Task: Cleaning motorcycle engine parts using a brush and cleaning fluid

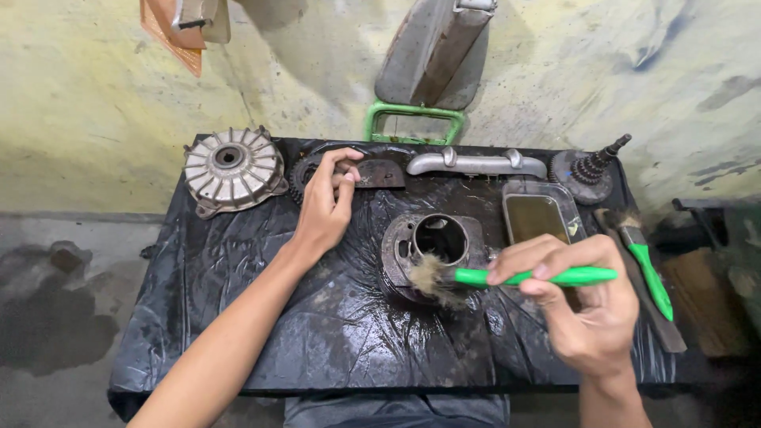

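The brush (515, 277), green-handled, lies level across the right hand (583, 305), whose fingers (555, 257) are clenched around the handle. Its worn bristles touch the near rim of the round metal housing (432, 250), which sits in the middle of the desk (238, 317) on wet black plastic sheet.

The left hand (325, 206) reaches to the far side of the desk, fingers curled onto a dark flat part (380, 173) beside a sprocket (304, 170); whether they grip it or only press on it cannot be told.

Further left sits a finned hub (231, 168). Behind the housing lies a grey bar (476, 163). To its right stand a tray of yellowish liquid (537, 215) and a gear shaft (590, 170). A second brush (646, 265) lies at the right edge. A green frame (414, 119) leans at the wall behind.
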